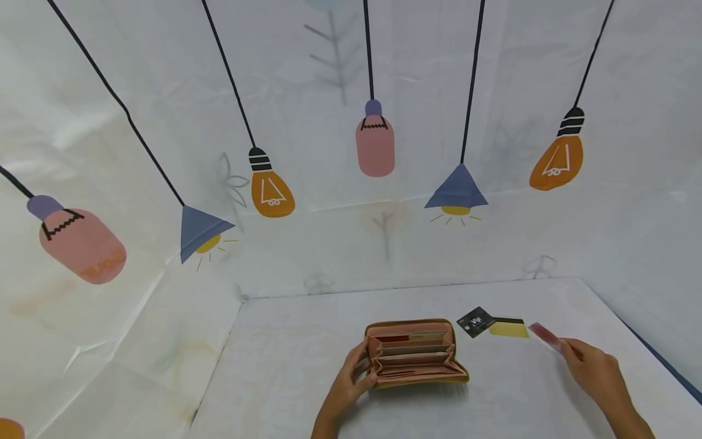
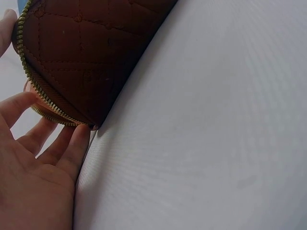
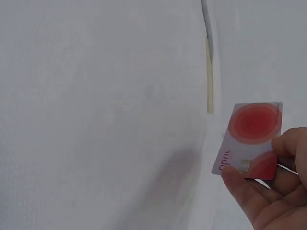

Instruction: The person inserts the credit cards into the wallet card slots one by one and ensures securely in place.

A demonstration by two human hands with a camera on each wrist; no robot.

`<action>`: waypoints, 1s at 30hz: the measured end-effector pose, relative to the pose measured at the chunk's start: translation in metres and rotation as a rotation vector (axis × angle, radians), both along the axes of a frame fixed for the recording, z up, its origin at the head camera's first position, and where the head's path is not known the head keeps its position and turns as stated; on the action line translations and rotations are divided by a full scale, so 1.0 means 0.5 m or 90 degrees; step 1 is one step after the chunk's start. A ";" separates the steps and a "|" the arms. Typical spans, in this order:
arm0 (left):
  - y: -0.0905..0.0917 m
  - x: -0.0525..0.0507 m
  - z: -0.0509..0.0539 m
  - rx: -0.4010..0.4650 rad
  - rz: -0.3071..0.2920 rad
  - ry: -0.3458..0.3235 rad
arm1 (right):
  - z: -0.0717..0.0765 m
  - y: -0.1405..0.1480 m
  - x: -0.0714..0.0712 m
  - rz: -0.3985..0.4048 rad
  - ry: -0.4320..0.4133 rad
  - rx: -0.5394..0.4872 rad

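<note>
An unzipped wallet (image 1: 417,325) stands on the table, its pink compartments facing up and forward, with some cards or papers in the slots. My left hand (image 1: 347,383) grips its left end, fingers at the side and thumb at the front corner. The left wrist view shows the wallet's brown quilted outside (image 2: 96,48) and brass zipper teeth, with the fingers around the edge. To the right, my right hand (image 1: 595,371) pinches a red and white bank card (image 3: 252,136) between thumb and fingers. That card is held just right of a yellow card (image 1: 509,330).
A black card (image 1: 475,322) marked "Vip" lies on the white table (image 1: 285,366), touching or overlapping the yellow card's left end. Behind the table hangs a pale sheet (image 1: 340,244) printed with lamps and bulbs; it also closes off the left side.
</note>
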State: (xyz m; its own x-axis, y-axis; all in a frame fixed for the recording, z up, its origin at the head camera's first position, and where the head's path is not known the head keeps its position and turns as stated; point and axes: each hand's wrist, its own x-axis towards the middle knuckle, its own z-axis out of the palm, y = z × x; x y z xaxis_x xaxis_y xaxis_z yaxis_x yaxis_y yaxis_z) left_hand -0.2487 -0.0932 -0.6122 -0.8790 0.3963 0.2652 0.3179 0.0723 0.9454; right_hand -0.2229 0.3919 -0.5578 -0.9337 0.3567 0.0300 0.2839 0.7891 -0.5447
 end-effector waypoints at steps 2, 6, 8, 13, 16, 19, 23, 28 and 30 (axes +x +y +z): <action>0.000 0.001 0.001 -0.003 0.002 0.003 | 0.006 -0.012 0.002 0.012 0.008 -0.007; 0.001 0.002 0.004 -0.006 0.007 -0.002 | 0.016 -0.035 0.007 0.051 0.023 -0.017; 0.001 0.002 0.005 -0.004 0.006 -0.010 | 0.021 -0.047 0.010 0.071 0.021 -0.023; 0.001 0.001 0.003 -0.001 0.000 -0.012 | 0.034 -0.085 0.021 0.112 0.022 -0.031; 0.000 0.000 0.000 0.006 -0.003 -0.008 | 0.043 -0.111 0.027 0.131 0.041 -0.032; 0.000 -0.001 -0.002 0.008 -0.005 0.001 | 0.055 -0.137 0.035 0.152 0.066 -0.032; 0.001 0.001 -0.001 0.006 -0.006 -0.011 | 0.066 -0.167 0.047 0.197 0.107 -0.045; 0.001 0.002 0.001 0.008 -0.003 -0.027 | 0.077 -0.201 0.055 0.252 0.173 -0.065; 0.001 0.002 0.001 0.008 -0.002 -0.027 | 0.083 -0.214 0.055 0.264 0.195 -0.074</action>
State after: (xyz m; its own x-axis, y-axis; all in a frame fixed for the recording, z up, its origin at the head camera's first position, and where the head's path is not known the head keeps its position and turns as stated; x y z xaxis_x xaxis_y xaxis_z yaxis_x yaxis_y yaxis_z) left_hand -0.2476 -0.0929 -0.6116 -0.8882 0.3961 0.2328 0.2777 0.0593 0.9588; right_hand -0.1952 0.2850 -0.5163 -0.9515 -0.0244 0.3066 -0.2262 0.7310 -0.6438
